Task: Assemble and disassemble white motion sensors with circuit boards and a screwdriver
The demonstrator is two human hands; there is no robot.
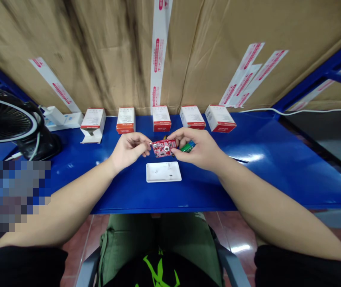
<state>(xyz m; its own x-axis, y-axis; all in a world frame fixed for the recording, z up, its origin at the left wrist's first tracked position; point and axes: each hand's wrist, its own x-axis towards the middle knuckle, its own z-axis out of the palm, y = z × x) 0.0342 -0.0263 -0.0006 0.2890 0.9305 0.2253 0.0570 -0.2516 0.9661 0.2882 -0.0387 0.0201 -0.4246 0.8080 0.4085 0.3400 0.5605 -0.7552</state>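
Note:
A red circuit board (162, 148) is held up above the desk between my two hands, its face with small parts turned toward me. My left hand (133, 148) pinches the board's left edge with thumb and fingertips. Thumb and fingers of my right hand (198, 149) grip its right end. A green and blue object (188, 146) also shows within the right hand; the palm and fingers hide part of it, so its kind is unclear. Just below the board, a shallow white plastic cover (163, 172) lies on the desk, its hollow side up.
Several red and white boxes stand along the back of the blue desk (122, 195); the leftmost box (92, 121) has its front flap open. A black fan (11, 119) and a white power strip (65, 120) are at left. Behind rises a cardboard wall (122, 52).

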